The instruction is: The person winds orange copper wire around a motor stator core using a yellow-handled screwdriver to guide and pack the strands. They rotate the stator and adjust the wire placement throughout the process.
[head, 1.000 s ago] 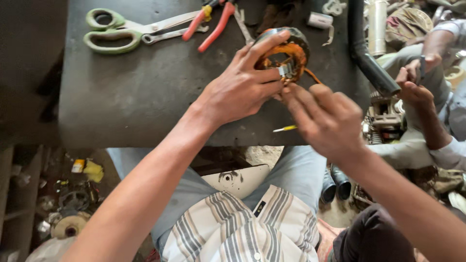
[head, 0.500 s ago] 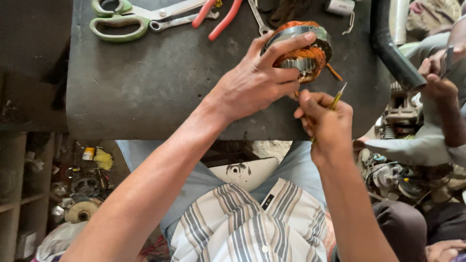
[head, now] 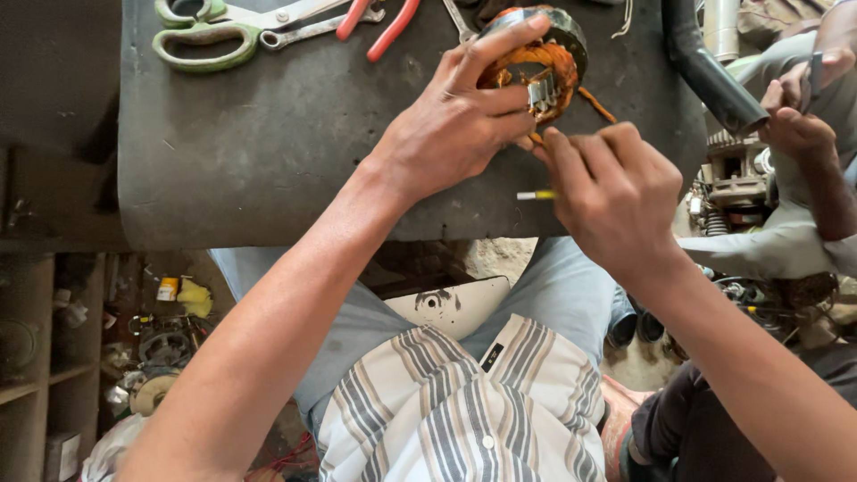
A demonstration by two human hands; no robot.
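Stator coil (head: pixel 536 67) | gripped by left-hand fingers (head: pixel 486 62) | right-hand fingers (head: pixel 580 156) pinch yellow tool (head: pixel 534 195)

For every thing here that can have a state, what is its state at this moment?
left hand: closed around the motor stator, steadying it on the table.
right hand: fist closed on a thin yellow-tipped tool.
motor stator: tilted, copper windings exposed.
yellow-tipped tool: held, mostly hidden in the fist.
green-handled scissors: lying flat, blades closed.
red-handled pliers: lying flat, handles spread.
table: dark top, worn.
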